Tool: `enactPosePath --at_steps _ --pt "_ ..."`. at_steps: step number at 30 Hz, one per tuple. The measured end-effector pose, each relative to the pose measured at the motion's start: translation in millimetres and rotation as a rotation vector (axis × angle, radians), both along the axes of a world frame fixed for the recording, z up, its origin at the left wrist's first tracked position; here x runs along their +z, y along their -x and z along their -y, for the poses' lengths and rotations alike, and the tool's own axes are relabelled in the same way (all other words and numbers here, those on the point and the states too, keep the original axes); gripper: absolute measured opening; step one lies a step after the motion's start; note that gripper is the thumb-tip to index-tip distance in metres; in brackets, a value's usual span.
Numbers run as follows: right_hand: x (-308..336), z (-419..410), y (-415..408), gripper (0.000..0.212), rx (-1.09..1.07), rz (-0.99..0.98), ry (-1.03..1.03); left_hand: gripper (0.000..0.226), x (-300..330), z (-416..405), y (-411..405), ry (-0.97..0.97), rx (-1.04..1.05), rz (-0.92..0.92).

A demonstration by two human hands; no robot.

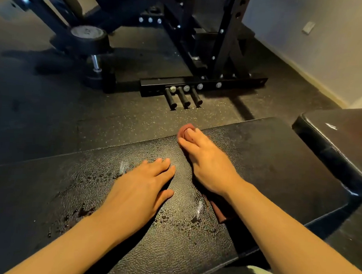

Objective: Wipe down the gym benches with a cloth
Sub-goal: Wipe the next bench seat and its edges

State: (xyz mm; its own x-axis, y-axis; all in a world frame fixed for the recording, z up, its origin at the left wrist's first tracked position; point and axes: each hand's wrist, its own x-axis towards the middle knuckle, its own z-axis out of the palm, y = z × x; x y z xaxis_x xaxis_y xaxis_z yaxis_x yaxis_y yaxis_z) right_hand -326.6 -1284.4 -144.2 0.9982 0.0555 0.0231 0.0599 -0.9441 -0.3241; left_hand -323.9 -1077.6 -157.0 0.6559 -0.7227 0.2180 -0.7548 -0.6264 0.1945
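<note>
Bracing the body, the left hand (144,183) lies flat in the lower centre of the frame, fingers straight and close together, palm down on the black vinyl bench pad (269,162). It holds nothing; its likely purpose is to steady the person while the other arm reaches. Droplets of liquid (81,211) are scattered on the pad around and below this hand, mainly toward the lower left, which suggests that zone is sprayed and not yet wiped.

Just right of it, the right hand (206,159) presses the reddish-brown cloth (185,129) against the pad, fingers extended toward the pad's far edge. The cloth shows beyond the fingertips at frame centre and again below the wrist, so it runs lengthwise beneath the palm. A flat palm probably spreads pressure across the fabric.

A second padded bench section (333,140) sits at the right edge, separated by a gap.

Farther off, across the speckled rubber floor (51,119), a black steel rack base (199,85) carries three short storage pegs (183,99). At upper left, a round weight plate (87,34) bears markings too blurred to read. No brand or label is legible anywhere.
</note>
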Motion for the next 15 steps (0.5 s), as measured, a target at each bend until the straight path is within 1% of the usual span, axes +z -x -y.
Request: enactPosePath --at_steps 1,3,4,5,6,8,9,10,11,13,14,15 --pt "2.5 7.2 -3.0 0.056 -0.020 -0.026 -0.019 0.049 0.3 -0.5 0.1 -0.006 0.000 -0.003" --pt "1.4 21.5 -13.0 0.053 -0.186 0.030 -0.042 0.049 0.4 -1.0 0.3 -0.018 0.006 0.005" --pt "0.4 18.8 -15.7 0.052 -0.253 0.061 -0.020 0.049 0.8 -0.7 0.5 -0.021 0.006 0.005" --pt "0.8 8.4 -17.0 0.052 -0.251 0.073 0.007 0.048 1.3 -0.3 0.3 -0.023 0.006 0.001" --pt "1.6 -6.3 -16.9 0.053 -0.172 0.072 0.019 0.048 1.0 -0.2 -0.1 -0.020 0.003 -0.003" --pt "0.9 -29.1 -12.0 0.053 0.051 0.035 0.001 0.047 1.3 -0.6 -0.3 -0.021 -0.001 -0.021" --pt "1.8 -30.0 -10.0 0.052 0.118 0.010 -0.012 0.047 1.8 -0.9 -0.2 -0.030 -0.001 -0.026" --pt "2.2 -21.4 -11.5 0.051 0.118 -0.012 -0.027 0.047 1.8 -1.3 -0.5 -0.031 -0.001 -0.020" --pt "0.4 -8.2 -16.7 0.051 0.050 -0.008 -0.046 0.047 2.1 -1.5 -1.3 -0.030 0.001 -0.003" --pt "-3.3 9.2 -21.4 0.051 -0.173 0.054 -0.049 0.048 1.5 -1.3 -1.7 -0.027 0.006 0.017" --pt "-3.5 5.4 -20.2 0.051 -0.233 0.070 -0.021 0.048 1.4 -0.7 -1.2 -0.023 0.009 0.023" --pt "-1.9 -6.2 -17.3 0.051 -0.206 0.078 0.004 0.048 2.4 -0.2 -0.6 -0.020 0.011 0.022"
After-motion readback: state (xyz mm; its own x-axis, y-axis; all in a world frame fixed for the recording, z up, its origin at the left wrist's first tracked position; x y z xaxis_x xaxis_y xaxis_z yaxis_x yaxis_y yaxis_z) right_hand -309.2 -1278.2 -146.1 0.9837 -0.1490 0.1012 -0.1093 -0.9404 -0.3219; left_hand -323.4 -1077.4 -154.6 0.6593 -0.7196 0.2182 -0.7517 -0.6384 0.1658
